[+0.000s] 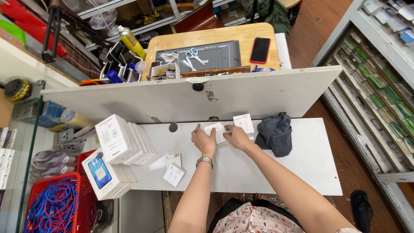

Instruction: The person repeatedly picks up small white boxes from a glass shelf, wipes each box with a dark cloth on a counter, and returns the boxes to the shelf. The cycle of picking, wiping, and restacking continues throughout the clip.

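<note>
White, flat and small, the box [215, 131] lies on the white table [302, 159] by the back panel, pinned under both hands: left hand [203, 140] and right hand [237, 137] press its ends with fingers spread. Shelves [375, 86] line the shop's brown floor.

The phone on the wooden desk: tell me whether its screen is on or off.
Off. The phone lies flat in its red case on the wooden desk, and its screen is plain black with nothing lit.

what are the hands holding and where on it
Both hands press a small white box flat on the white table: left hand on its left end, right hand on its right.
</note>
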